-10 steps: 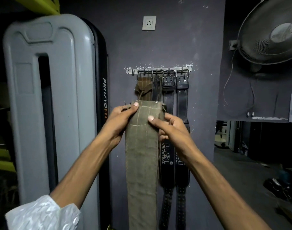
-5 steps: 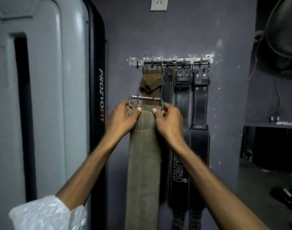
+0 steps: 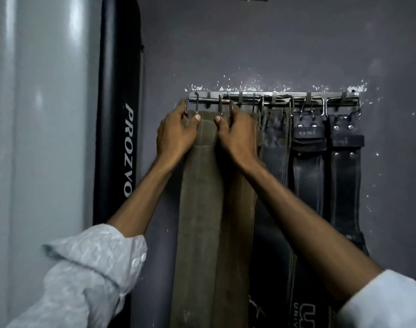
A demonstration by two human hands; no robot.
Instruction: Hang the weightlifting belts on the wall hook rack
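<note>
An olive-green weightlifting belt (image 3: 200, 209) hangs straight down in front of me. My left hand (image 3: 175, 133) and my right hand (image 3: 236, 136) both grip its top end, thumbs on the front. Its metal buckle (image 3: 208, 104) is up against the left hooks of the steel wall hook rack (image 3: 273, 94). I cannot tell whether the buckle rests on a hook. A second olive belt (image 3: 246, 204) hangs just behind my right wrist. Three black leather belts (image 3: 308, 166) hang from the rack's right part.
A tall black pad marked PROZVO (image 3: 118, 138) stands against the wall left of the rack. A large grey moulded panel (image 3: 41, 114) fills the far left. The purple wall (image 3: 249, 43) above the rack is bare, with a socket at the top edge.
Both hands have lifted the olive belt's buckle end from below the rack up to its left hooks. The view has closed in on the wall.
</note>
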